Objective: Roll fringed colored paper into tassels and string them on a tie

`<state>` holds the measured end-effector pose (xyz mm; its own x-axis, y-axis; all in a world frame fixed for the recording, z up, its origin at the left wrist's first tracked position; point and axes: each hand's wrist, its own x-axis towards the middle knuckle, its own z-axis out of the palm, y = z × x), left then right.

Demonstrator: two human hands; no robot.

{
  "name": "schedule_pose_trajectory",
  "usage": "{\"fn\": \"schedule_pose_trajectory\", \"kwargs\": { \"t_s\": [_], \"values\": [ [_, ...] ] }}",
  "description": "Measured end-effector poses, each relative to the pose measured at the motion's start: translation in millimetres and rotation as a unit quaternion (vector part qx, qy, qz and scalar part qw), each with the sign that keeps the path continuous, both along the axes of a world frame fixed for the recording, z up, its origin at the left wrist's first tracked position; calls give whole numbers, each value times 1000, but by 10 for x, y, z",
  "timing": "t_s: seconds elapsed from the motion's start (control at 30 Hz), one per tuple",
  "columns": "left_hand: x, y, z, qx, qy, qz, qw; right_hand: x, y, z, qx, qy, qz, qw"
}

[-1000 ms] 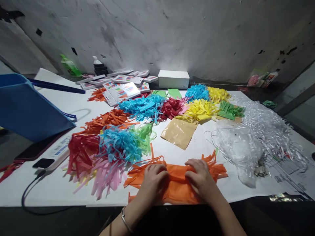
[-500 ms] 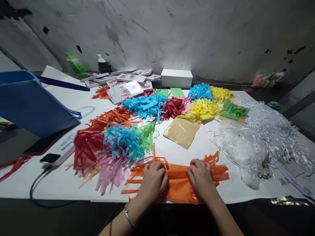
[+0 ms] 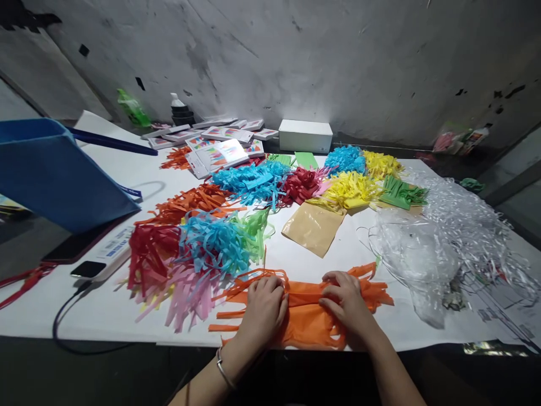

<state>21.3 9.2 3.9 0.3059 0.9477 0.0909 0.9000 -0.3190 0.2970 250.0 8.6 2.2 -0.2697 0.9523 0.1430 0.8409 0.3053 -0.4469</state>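
Observation:
An orange sheet of fringed tissue paper (image 3: 306, 313) lies bunched at the near edge of the white table (image 3: 105, 316). My left hand (image 3: 264, 307) presses on its left part, fingers curled over the rolled fold. My right hand (image 3: 346, 301) grips the same fold a little to the right. Orange fringe strips spread out past both hands. A bracelet sits on my left wrist.
Piles of cut fringe in red, pink, blue, green, orange and yellow (image 3: 203, 248) cover the table's middle. A tan sheet (image 3: 313, 225) lies ahead. Clear plastic wrap (image 3: 426, 248) heaps at the right. A blue bag (image 3: 51, 175), phone and cable sit left; a white box (image 3: 305, 135) stands at the back.
Both hands have gathered the orange sheet tighter along its fold, and the roll has shifted slightly toward the far side. The view has drifted a little leftward.

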Motion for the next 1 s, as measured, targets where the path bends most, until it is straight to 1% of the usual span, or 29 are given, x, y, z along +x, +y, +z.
{"fn": "schedule_pose_trajectory", "kwargs": {
  "t_s": [0.23, 0.37, 0.43, 0.57, 0.63, 0.7, 0.77, 0.87, 0.93, 1.0],
  "values": [
    [34, 26, 15, 9, 15, 5, 1000, -120, 109, -84, 37, -31, -45, 998],
    [44, 44, 13, 13, 23, 1, 1000, -169, 107, -53, 90, -51, -67, 992],
    [48, 51, 9, 15, 24, -2, 1000, -200, 68, -38, 126, -51, -37, 990],
    [40, 53, 19, 20, 25, -4, 999, -287, 7, -107, 175, -46, 90, 979],
    [17, 44, 26, 21, 22, -4, 1000, -315, -1, -166, 189, -43, 114, 974],
    [-19, 27, 11, 37, 9, -8, 999, -324, -9, -198, 200, -34, 112, 973],
    [-55, 13, -38, 88, -17, -42, 995, -329, -33, -194, 204, -20, 98, 974],
    [-73, 13, -143, 180, -59, -116, 975, -379, -97, -162, 197, -10, 83, 977],
    [-63, 24, -192, 199, -72, -135, 968, -436, -139, -161, 194, -16, 85, 977],
    [-55, 32, -203, 188, -73, -145, 969, -472, -173, -179, 197, -26, 86, 976]
  ]
}}
